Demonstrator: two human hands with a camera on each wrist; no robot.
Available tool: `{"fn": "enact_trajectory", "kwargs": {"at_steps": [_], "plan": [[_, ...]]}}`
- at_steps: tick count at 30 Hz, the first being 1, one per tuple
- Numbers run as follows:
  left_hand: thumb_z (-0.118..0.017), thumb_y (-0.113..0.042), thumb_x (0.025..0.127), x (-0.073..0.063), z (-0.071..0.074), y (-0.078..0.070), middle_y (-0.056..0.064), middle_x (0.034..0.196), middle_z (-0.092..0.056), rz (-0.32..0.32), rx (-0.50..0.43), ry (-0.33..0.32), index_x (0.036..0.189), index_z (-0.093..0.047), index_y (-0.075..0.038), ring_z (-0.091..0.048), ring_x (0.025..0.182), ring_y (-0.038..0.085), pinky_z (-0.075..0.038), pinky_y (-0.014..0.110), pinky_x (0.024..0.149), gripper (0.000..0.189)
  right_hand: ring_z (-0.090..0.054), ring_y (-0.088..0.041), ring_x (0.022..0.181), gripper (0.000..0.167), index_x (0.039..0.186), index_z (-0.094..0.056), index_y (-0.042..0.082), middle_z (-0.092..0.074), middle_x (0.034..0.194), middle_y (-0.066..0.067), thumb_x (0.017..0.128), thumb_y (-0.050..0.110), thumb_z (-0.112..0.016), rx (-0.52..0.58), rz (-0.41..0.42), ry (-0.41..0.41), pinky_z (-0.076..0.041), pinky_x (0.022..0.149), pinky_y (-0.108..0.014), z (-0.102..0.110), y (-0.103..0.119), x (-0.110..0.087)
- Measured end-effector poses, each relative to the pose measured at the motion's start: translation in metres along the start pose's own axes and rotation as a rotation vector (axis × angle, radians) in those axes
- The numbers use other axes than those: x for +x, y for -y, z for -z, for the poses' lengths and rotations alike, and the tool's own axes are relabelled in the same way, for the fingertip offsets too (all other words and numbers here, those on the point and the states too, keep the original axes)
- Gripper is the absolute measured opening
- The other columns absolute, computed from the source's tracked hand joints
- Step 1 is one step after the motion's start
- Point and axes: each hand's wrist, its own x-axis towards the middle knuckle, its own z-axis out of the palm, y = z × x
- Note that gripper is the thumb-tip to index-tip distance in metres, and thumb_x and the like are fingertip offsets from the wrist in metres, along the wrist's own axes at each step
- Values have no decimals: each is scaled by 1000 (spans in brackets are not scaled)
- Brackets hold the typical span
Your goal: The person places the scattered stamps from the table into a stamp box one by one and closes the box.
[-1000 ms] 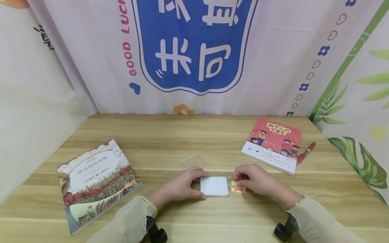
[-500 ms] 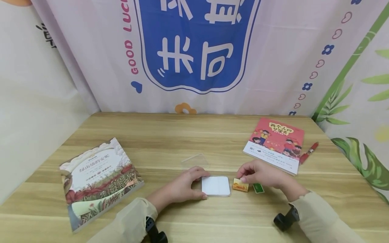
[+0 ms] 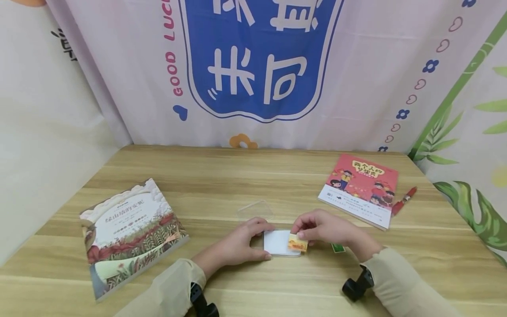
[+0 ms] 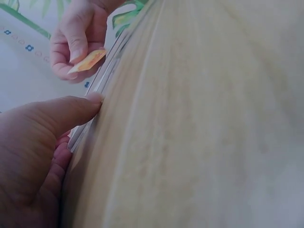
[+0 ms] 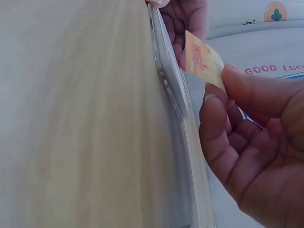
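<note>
A flat white case [image 3: 276, 242] with rounded corners lies on the wooden table. My left hand [image 3: 248, 242] grips it at its left end, thumb on the near edge and fingers behind the far side. Between thumb and fingertips, my right hand [image 3: 322, 229] pinches a small yellow-orange stamp [image 5: 203, 58]. In the head view the stamp overlaps the case's right end; the right wrist view has it tilted above the case's surface. A small green stamp [image 3: 338, 248] lies on the table, partly covered by my right hand.
A clear plastic lid-like piece [image 3: 256, 210] lies just behind my left hand. At left is a large illustrated book [image 3: 134, 237]. A red book [image 3: 359, 189] and a red pen [image 3: 404, 201] lie at the back right. A printed curtain [image 3: 356, 88] hangs behind the table.
My right hand has raised the yellow-orange stamp from the table and carried it left over the white case. The green stamp has come into sight. My left hand keeps its grip.
</note>
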Motion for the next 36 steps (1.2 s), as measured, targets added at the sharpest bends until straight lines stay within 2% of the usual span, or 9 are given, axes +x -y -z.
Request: {"fn": "enact_trajectory", "kwargs": {"at_steps": [6, 21, 28, 36], "plan": [[-75, -28, 77, -1, -1, 0, 0, 127, -49, -1, -13, -8, 128, -54, -13, -48, 114, 16, -40, 37, 98, 57, -49, -14, 69, 10, 95, -64, 6, -58, 80, -1, 90, 13, -59, -16, 16, -42, -45, 62, -24, -7, 4, 7], [-76, -27, 76, -1, -4, 2, -3, 122, -51, -34, -16, -39, 128, -55, -14, -49, 109, 14, -41, 34, 95, 58, -47, -13, 70, 9, 90, -64, 3, -56, 77, 0, 89, 10, -60, -45, 43, -162, -41, 60, -22, -25, 10, 23], [-76, -26, 76, -1, -4, 2, -1, 123, -51, -27, -13, -52, 128, -55, -13, -50, 109, 15, -42, 35, 95, 58, -48, -14, 73, 7, 88, -66, 5, -57, 78, 0, 88, 10, -61, -91, 36, -201, -40, 64, -23, -31, 13, 26], [-77, -27, 75, -2, -3, 1, -2, 122, -52, -12, -32, -60, 128, -55, -13, -50, 108, 15, -42, 36, 95, 60, -49, -12, 71, 3, 84, -67, 6, -59, 76, 1, 85, 9, -65, -134, 68, -275, -41, 63, -20, -38, 12, 29]]}}
